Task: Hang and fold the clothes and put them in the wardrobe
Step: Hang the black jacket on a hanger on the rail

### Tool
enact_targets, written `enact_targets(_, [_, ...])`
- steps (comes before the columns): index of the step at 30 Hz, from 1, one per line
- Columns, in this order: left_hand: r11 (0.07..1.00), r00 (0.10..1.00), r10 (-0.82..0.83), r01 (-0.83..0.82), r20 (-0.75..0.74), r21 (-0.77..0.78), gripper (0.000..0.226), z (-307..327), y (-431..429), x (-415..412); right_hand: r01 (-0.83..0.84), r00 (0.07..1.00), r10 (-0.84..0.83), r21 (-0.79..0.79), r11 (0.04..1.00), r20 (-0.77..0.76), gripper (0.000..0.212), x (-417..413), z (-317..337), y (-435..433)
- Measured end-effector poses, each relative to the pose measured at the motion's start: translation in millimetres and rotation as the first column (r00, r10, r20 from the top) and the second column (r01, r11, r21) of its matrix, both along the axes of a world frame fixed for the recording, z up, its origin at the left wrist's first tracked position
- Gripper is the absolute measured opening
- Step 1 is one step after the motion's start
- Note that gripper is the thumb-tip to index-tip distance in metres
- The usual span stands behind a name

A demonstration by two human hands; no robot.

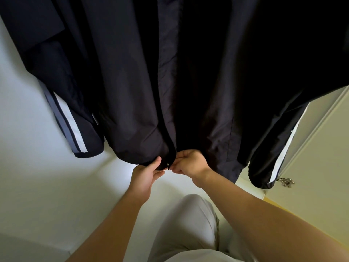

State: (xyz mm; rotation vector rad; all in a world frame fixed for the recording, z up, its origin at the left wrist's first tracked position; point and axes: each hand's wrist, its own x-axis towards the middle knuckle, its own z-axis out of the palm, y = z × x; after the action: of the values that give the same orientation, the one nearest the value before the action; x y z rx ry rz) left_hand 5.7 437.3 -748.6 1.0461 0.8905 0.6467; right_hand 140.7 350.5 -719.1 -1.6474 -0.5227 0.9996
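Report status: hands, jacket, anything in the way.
Left hand pinches jacket hem. Right hand pinches hem beside zipper end. Hanging, nothing in the way.

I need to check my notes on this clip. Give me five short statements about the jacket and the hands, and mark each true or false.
1. Both the left hand and the right hand grip the jacket at its bottom hem. True.
2. The jacket lies folded flat. False: it hangs down, sleeves dangling.
3. The sleeve bears a white stripe. True.
4. The right hand rests on the metal door handle. False: its fingers pinch beside the zipper pull; the handle is untouched.
5. The person's trousers are black. False: they are light grey.
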Motion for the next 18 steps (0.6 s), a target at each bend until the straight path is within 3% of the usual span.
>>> enact_targets(7, [0.992,0.992,-0.115,0.112,0.050,0.051,0.027,-1,-2,-3,-0.040,0.994,0.038,0.023,0.999,0.098,0.025,0,-6,0])
enact_targets(13, [0.950,0.970,-0.239,0.225,0.042,0.214,0.040,-5,-4,-6,-0.018,0.999,0.015,0.054,0.998,0.048,0.021,1,-14,-2])
enact_targets(18, [0.944,0.970,-0.239,0.223,0.037,0.245,0.054,-9,-7,-1,-0.015,0.999,0.014,0.034,0.999,0.038,0.015,-2,-19,-2])
